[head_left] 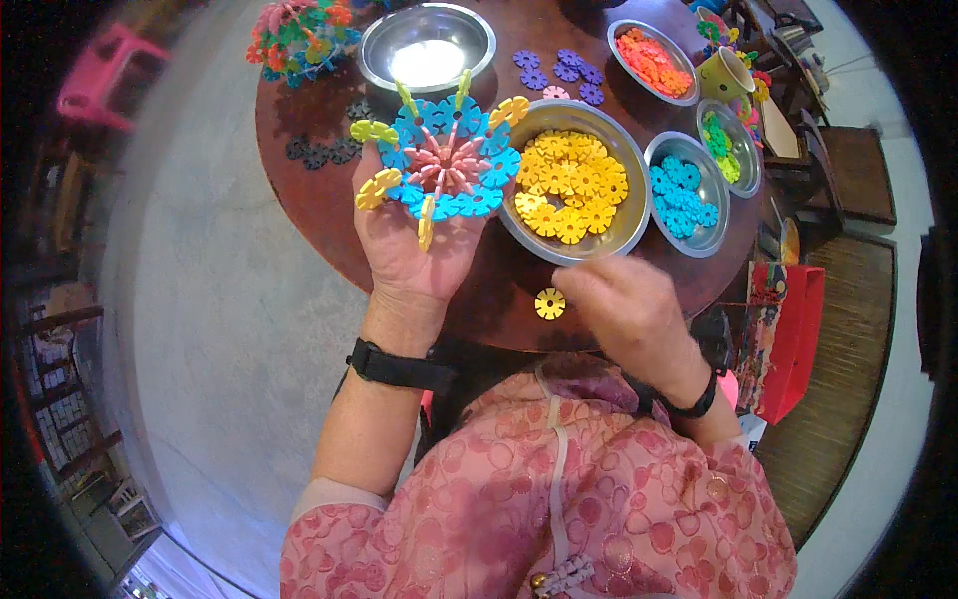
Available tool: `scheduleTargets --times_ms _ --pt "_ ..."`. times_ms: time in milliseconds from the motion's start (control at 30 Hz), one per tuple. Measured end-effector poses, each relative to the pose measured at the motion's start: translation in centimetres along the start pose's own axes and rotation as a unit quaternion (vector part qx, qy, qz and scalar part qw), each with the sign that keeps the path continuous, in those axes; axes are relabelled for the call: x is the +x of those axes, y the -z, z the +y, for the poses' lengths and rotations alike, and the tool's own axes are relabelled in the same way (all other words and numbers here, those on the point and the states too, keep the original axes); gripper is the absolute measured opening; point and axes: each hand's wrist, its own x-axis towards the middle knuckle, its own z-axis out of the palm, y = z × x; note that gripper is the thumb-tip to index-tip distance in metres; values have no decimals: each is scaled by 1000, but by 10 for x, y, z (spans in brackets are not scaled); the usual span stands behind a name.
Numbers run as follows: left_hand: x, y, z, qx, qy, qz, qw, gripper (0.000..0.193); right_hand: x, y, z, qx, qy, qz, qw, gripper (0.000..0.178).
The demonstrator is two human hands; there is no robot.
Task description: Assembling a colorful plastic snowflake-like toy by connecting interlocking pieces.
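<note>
My left hand (pixel 417 250) is closed around the underside of a flower-shaped build of interlocking plastic snowflake discs (pixel 446 165). Its centre is pink, with a blue ring around it and yellow and yellow-green discs sticking out at the rim. Close to the table's near edge, my right hand (pixel 631 314) is curled, slightly blurred, with a yellow snowflake disc (pixel 550 303) at its fingertips. The fingers' exact hold on the disc is partly hidden. Just beyond this hand stands a metal bowl (pixel 639 225) of yellow snowflake discs (pixel 571 180).
On the round brown table (pixel 479 319) stand an empty metal bowl (pixel 374 50) and bowls of orange (pixel 654 62), blue (pixel 684 195) and green discs (pixel 720 145). Loose purple discs (pixel 567 70) and black discs (pixel 317 155) lie there. A multicoloured build (pixel 299 40) stands far left, a yellow cup (pixel 723 75) far right.
</note>
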Motion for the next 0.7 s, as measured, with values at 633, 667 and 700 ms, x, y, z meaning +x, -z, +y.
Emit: scheduleTargets --times_ms 633,667,700 --pt "1 -6 -2 -39 49 -43 997 70 32 -11 65 -150 -33 -30 988 16" --pt "2 -6 -2 -46 47 -32 997 71 31 -9 69 -170 -49 -39 983 17" --pt "2 -5 -2 -46 47 -32 997 71 30 -5 73 -170 -49 -39 983 17"
